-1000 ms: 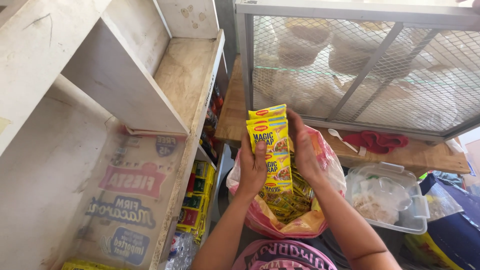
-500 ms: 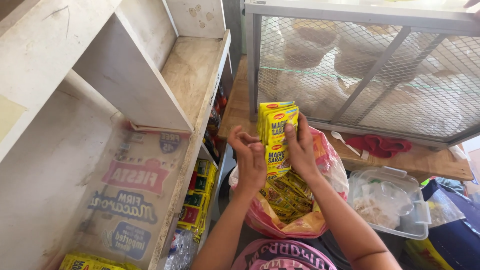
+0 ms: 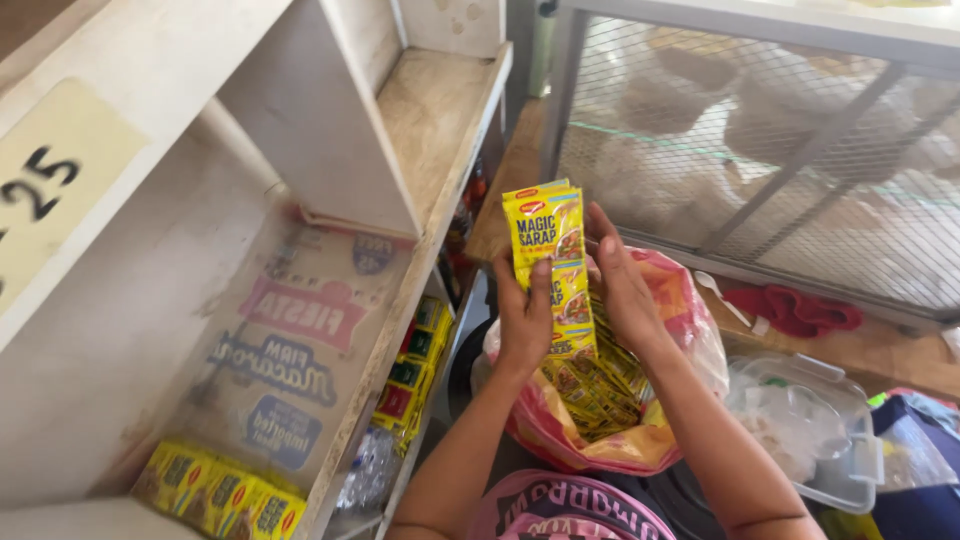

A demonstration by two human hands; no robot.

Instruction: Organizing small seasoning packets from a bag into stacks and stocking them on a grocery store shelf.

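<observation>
You are holding a stack of small yellow seasoning sachets (image 3: 553, 262) upright between both hands, just above the open pink plastic bag (image 3: 668, 300) of more sachets. Your left hand (image 3: 524, 318) is pinching the stack's left edge, thumb across the front, while your right hand (image 3: 622, 290) is pressing flat against the right edge, squaring it. A white wooden shelf (image 3: 430, 110) is standing left.
</observation>
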